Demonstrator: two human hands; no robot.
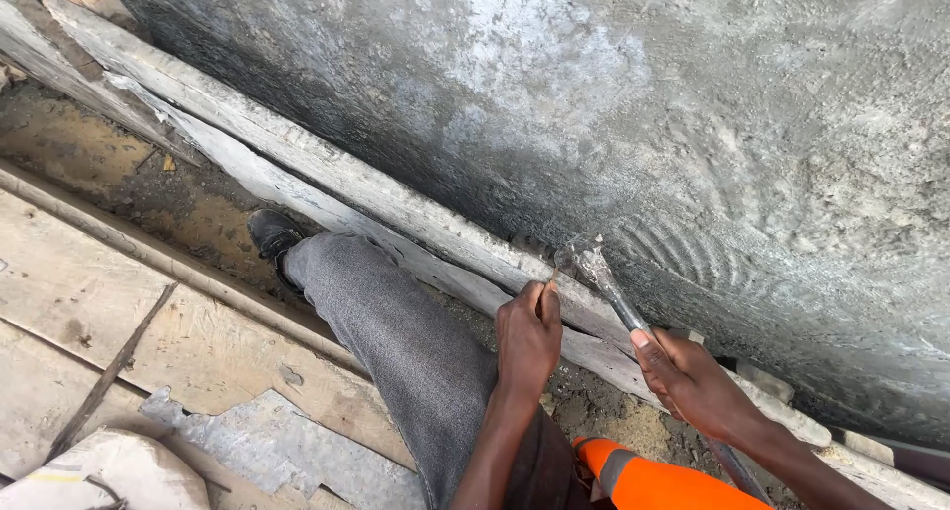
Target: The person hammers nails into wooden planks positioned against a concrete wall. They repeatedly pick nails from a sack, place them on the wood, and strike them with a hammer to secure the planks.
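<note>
Grey cement render covered the wall [633, 124], trowel swirls visible low down, and a cement-crusted wooden plank [396, 208] ran along its foot. The work in hand looked like nailing at that plank, barely begun: the nail [551, 277] stood proud, pinched upright against the plank's top edge, not yet driven as far as could be seen. No other nails showed along the board, though the crust could have hidden them. The left hand [527, 334] was closed in a pinch on the nail, thumb and forefinger at the top, knuckles toward the camera, wrist straight and forearm rising from the lower frame. The right hand [688, 376] was wrapped tight on the handle of a hammer [604, 282], thumb laid along the shaft, the handle's end running back under the forearm. The hammer head sat just beside the nail top, touching or nearly so; could not tell which. The hands were apart, near each other. The person crouched, grey trouser leg [396, 342] bent forward, black shoe [272, 235] on the dirt strip by the plank. An orange sleeve or vest edge [643, 480] showed at the bottom. Worn boards [89, 292] lay at left with a torn grey sheet scrap [267, 446] on them.
</note>
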